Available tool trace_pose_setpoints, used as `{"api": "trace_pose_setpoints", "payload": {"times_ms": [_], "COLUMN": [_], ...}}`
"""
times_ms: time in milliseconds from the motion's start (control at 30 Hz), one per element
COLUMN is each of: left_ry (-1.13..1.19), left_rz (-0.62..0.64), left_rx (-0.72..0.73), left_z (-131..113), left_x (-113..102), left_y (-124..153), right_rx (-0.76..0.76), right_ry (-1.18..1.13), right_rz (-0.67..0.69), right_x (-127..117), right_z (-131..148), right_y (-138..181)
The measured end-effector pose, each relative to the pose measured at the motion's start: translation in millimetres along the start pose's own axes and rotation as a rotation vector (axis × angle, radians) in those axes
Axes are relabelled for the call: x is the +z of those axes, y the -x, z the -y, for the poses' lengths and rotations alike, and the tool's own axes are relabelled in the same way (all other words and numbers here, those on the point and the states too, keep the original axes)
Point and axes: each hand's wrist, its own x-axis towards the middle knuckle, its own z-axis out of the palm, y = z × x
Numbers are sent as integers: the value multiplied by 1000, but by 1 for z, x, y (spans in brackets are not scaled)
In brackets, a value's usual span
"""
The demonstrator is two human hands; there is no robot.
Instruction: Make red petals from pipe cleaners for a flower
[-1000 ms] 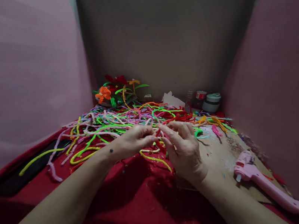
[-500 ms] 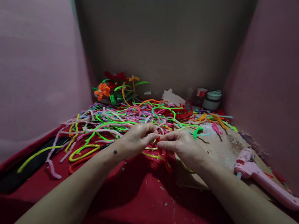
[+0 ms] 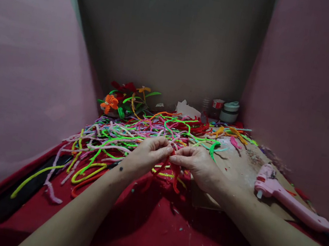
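Note:
My left hand (image 3: 147,155) and my right hand (image 3: 197,165) meet fingertip to fingertip over the red cloth (image 3: 147,228). Both are pinched on a red pipe cleaner (image 3: 175,174), whose ends hang down below the fingers. Just behind the hands lies a big tangle of pipe cleaners (image 3: 128,132) in green, pink, yellow, lilac and red. A yellow pipe cleaner (image 3: 86,175) curls on the cloth to the left of my left wrist.
A pink glue gun (image 3: 284,196) lies on a brown cardboard sheet (image 3: 244,169) at the right. Pipe-cleaner flowers (image 3: 118,99) stand at the back left, small jars (image 3: 225,111) at the back right. Pink walls close in on both sides, a cardboard panel behind.
My right hand has drawn back from the pile and closed into a pinch against the left. The red pipe cleaner has come up off the heap and now dangles from both hands.

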Motion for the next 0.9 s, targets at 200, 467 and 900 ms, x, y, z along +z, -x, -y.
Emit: {"api": "trace_pose_setpoints", "payload": {"times_ms": [200, 467, 900], "left_ry": [-130, 209, 493], "left_rz": [-120, -58, 152], "left_rx": [84, -57, -342], "left_z": [6, 4, 17], "left_x": [9, 5, 13], "left_y": [-2, -2, -4], "right_rx": [71, 106, -27], "right_ry": [-51, -116, -388], "right_rz": [47, 60, -151], "right_x": [-2, -3, -4], "right_z": [-2, -6, -15], "right_y": [-1, -3, -11]}}
